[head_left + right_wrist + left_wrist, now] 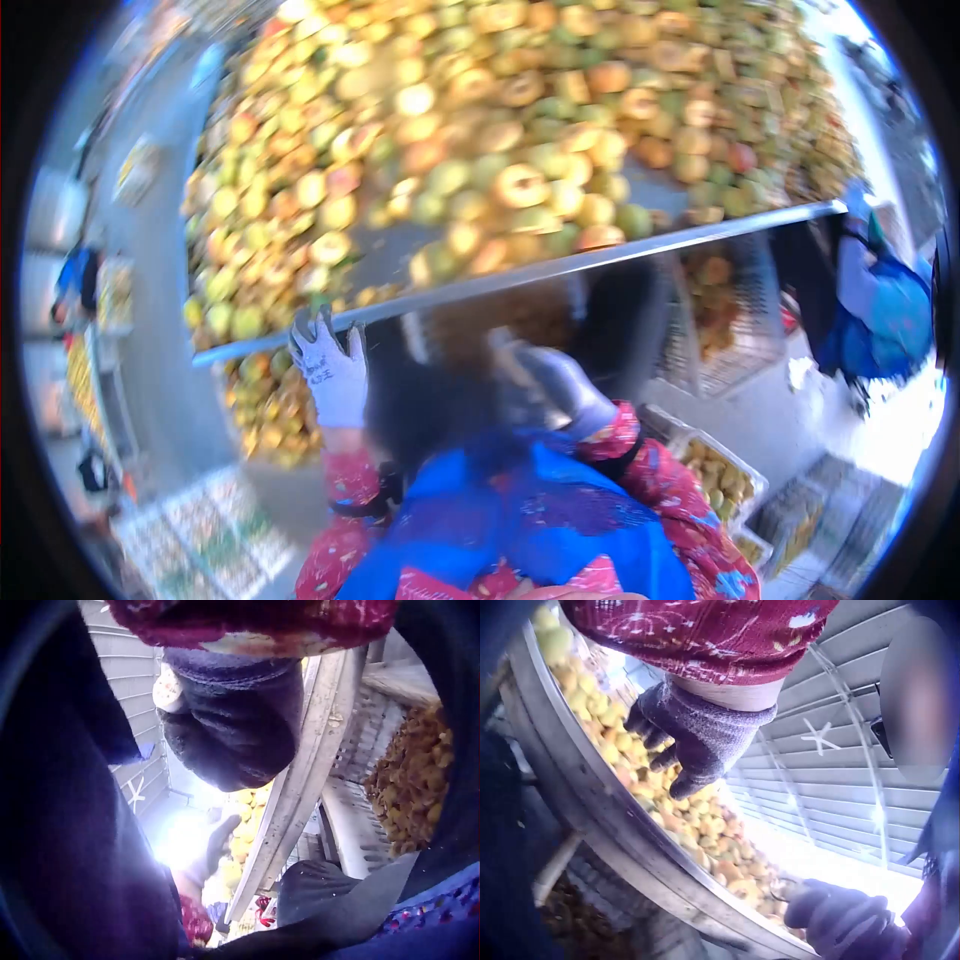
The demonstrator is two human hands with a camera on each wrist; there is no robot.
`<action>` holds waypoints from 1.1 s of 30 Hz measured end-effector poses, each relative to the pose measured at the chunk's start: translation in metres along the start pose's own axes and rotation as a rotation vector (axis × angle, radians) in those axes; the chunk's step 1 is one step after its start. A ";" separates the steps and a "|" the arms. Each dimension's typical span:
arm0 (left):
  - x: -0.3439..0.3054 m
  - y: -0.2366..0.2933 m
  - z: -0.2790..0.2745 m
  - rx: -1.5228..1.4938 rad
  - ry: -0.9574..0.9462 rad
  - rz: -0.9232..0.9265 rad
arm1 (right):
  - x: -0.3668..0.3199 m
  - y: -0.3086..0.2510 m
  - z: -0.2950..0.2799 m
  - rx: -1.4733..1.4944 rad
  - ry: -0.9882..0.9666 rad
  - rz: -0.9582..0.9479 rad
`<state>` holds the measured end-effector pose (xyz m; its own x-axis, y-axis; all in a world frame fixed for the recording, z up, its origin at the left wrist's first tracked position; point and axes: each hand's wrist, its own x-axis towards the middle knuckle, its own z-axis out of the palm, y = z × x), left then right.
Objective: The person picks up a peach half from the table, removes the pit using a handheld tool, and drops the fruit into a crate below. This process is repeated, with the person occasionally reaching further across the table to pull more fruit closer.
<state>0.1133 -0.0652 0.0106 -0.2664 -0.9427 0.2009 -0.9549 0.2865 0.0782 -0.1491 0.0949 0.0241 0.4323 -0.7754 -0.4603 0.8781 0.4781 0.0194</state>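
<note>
My gloved left hand (333, 372) is at the near metal edge of a wide table (560, 262), fingers spread, close to peach-like fruit (520, 185). In the left wrist view the fingers of that left hand (705, 742) hang loosely apart over the fruit, with nothing between them. My gloved right hand (565, 385) is blurred in front of my body, below the table edge. Its fingers curl round a small tool in the right wrist view, where the pale round end of the tool's handle (167, 688) sticks out. A thin curved tip (778, 887) shows beyond the fist in the left wrist view.
Under the table edge stands a crate (745, 345) of brownish fruit pieces. Fruit also fills a container (265, 410) at lower left and a white crate (715, 480) at right. Stacked crates (200, 535) stand lower left. Another person (880, 310) works at the right end.
</note>
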 end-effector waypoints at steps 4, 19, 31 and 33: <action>0.068 0.093 0.040 -0.136 -0.277 0.365 | 0.002 0.013 0.000 -0.542 0.143 -0.234; 0.060 0.065 0.013 -0.538 0.045 0.117 | 0.005 0.002 -0.045 -0.687 0.117 -0.508; -0.001 0.132 0.036 -1.215 -0.400 0.186 | 0.050 0.008 -0.071 -0.694 0.021 -0.458; 0.001 0.126 0.041 -1.299 -0.410 0.149 | 0.012 0.012 -0.029 -0.813 0.138 -0.482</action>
<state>-0.0124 -0.0375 -0.0197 -0.5911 -0.8066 0.0047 -0.1653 0.1269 0.9780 -0.1391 0.1038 -0.0066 -0.0125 -0.9333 -0.3588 0.5214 0.3001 -0.7988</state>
